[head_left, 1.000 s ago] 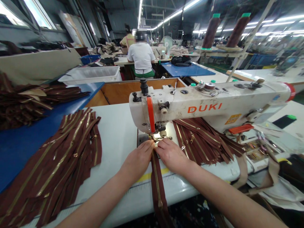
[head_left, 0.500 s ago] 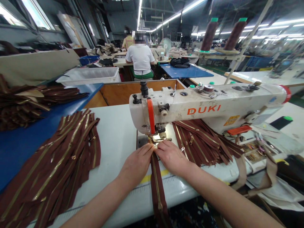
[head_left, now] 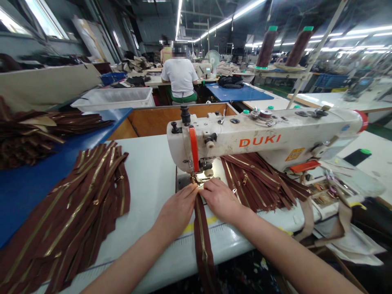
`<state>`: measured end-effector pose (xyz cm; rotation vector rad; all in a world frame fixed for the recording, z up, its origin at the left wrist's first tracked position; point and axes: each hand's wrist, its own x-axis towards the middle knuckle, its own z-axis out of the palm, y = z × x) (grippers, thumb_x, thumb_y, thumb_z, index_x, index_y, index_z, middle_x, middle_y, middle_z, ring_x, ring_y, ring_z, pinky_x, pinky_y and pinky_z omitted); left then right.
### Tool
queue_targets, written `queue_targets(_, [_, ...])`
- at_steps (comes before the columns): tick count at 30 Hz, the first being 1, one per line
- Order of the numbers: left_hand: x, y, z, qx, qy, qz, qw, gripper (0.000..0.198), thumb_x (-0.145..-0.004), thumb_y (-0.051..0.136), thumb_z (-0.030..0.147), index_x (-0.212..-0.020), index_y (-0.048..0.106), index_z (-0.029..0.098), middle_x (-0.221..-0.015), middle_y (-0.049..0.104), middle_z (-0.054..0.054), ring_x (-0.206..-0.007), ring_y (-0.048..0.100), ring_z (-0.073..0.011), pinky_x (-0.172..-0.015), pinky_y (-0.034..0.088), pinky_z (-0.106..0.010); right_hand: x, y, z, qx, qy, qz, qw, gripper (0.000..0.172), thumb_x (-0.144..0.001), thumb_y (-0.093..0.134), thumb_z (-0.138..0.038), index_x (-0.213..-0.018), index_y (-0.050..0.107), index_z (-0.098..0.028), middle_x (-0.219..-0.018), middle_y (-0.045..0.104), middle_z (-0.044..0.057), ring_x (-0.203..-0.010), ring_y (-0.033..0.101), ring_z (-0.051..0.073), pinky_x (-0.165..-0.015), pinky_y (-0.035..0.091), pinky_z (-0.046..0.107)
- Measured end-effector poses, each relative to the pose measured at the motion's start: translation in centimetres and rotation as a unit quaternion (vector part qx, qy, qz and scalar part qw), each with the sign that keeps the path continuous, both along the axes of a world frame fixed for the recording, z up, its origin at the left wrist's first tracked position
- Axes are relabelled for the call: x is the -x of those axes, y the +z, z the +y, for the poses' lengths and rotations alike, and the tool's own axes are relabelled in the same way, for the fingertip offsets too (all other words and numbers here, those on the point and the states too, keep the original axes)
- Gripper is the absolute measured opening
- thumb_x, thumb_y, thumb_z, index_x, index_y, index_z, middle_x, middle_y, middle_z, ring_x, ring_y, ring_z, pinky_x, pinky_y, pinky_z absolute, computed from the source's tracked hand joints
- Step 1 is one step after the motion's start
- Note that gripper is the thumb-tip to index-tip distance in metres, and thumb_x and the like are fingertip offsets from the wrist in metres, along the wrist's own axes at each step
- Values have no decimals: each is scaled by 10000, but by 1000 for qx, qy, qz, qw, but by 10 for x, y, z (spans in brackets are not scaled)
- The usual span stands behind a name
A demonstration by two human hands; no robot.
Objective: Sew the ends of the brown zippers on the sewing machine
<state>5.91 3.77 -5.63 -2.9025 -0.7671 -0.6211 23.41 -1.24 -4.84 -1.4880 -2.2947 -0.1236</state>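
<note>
My left hand (head_left: 178, 207) and my right hand (head_left: 221, 200) meet just in front of the needle area of a white sewing machine (head_left: 226, 134). Both have their fingers closed on the near part of a brown zipper (head_left: 202, 237) with gold teeth. From my fingertips the zipper runs toward me and hangs over the table's front edge. Its far end, under the presser foot, is hidden behind my fingers. A lamp lights the metal foot and plate (head_left: 203, 176). Beyond my right hand, under the machine arm, lies a pile of brown zippers (head_left: 260, 183).
A larger heap of brown zippers (head_left: 79, 204) covers the table's left side; another bundle (head_left: 45, 126) lies on a blue surface. A tray of small parts (head_left: 327, 194) sits at right. Two thread cones (head_left: 267, 48) stand behind. A person in a white shirt (head_left: 180, 75) sits ahead.
The view has shifted very slightly. Both hands stay in place at the machine, and the zipper's hanging part lies a little higher, by a small amount.
</note>
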Motion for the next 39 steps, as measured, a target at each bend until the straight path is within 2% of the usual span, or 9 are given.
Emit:
queue_targets(5, [4,3,-10,-18,10,-29,999,381,-945,286,164,-1186,574,100,-1203,627,-136,-1153,558,-216,-952,500,-385,-1,6,-4,12,-10,-10,1000,133,-920,501,-167,-929,633,-161,-838,575,60,-870,476,203,-793,415,320])
queue_targets(9, [12,12,-50,-66,-8,-30,997,381,-952,273,137,-1106,617,83,-1139,656,-137,-1121,566,-241,-962,481,-414,0,13,-29,46,-19,-19,999,107,-902,521,-144,-920,625,-163,-848,569,54,-861,477,204,-777,421,319])
queue_targets(12, [17,13,-85,-59,-40,-14,997,409,-952,243,119,-1079,629,72,-1070,678,-130,-1032,604,-231,-930,495,-383,3,13,-54,60,-21,-7,998,112,-900,524,-149,-957,618,-170,-872,567,55,-867,475,209,-767,427,326])
queue_targets(15, [17,10,-105,-47,-45,0,998,394,-950,259,117,-1114,615,75,-1093,670,-133,-1056,597,-239,-922,490,-376,8,11,-70,71,-29,29,997,122,-907,514,-156,-967,619,-171,-864,565,52,-866,476,207,-771,434,328])
queue_targets(20, [7,11,-105,-57,-38,14,998,393,-935,258,78,-1068,627,66,-1100,663,-160,-1074,592,-263,-919,463,-407,15,7,-71,71,-54,102,991,168,-908,484,-119,-930,644,-166,-851,570,57,-856,478,199,-779,445,319])
queue_targets(27, [-6,25,-102,-16,27,24,999,360,-903,302,54,-952,655,109,-1078,672,-140,-1030,597,-243,-882,475,-396,20,5,-67,46,-67,152,985,207,-901,475,-107,-952,669,-161,-836,577,70,-831,479,205,-752,456,330])
queue_targets(33, [-6,23,-102,-16,8,7,1000,355,-906,306,41,-981,652,77,-1065,673,-157,-1016,600,-246,-886,471,-393,19,4,-69,47,-60,210,975,228,-903,463,-118,-902,684,-175,-830,576,70,-831,482,202,-744,464,331])
queue_targets(39, [-5,23,-101,-18,-2,-10,1000,376,-912,289,46,-933,664,67,-1005,685,-154,-956,605,-247,-856,480,-388,17,3,-69,50,-48,210,975,226,-917,458,-141,-940,680,-179,-830,572,65,-832,476,196,-737,452,326])
